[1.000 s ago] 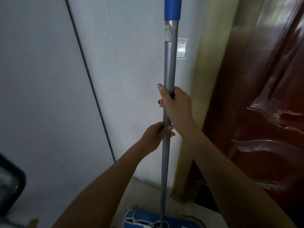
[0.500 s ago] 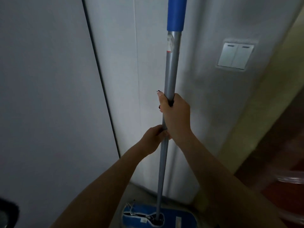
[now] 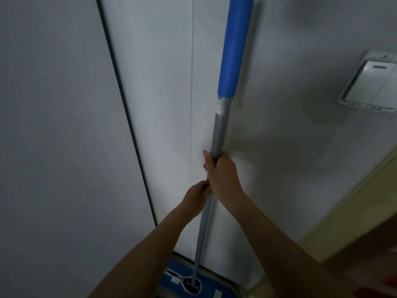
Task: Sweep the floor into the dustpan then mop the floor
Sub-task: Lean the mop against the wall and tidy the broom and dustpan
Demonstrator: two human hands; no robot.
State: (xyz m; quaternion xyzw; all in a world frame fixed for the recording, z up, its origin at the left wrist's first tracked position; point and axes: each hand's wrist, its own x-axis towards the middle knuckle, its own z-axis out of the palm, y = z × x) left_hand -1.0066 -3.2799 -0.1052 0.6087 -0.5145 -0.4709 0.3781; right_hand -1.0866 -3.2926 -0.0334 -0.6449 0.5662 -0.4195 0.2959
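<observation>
Two hands: both are closed round the mop pole, stacked and touching each other; neither is spread.
Left hand: the lower of the pair, on the arm that comes in from my left. Its fingers curl round the grey shaft.
Right hand: directly above the left one, with its fist wrapped round the shaft. Dark-nailed fingertips show at the shaft's left edge.
Pole axis: close to upright, leaning a little to the right toward its top. It passes through both fists, so the tool lies above and below the hands, not out to either side.
Blue grip: well above the hands and untouched. Its top runs out of my view.
Mop head: straight below the hands, a flat blue pad at the pole's foot. It sits just beside the base of the wall. The floor beneath it is mostly hidden from me.
Beyond the pole: the wall stands close behind the hands. A dark seam runs to their left, and a light switch sits up and to their right, well apart.
Stage (my judgement): this is the mopping half of the task. I see no broom or dustpan.
Coming move (my judgement): with the head this close to the wall, a forward stroke has no room, so I would expect a pull back or a sideways sweep. The lower left hand would steer and the upper right hand would drive.
</observation>
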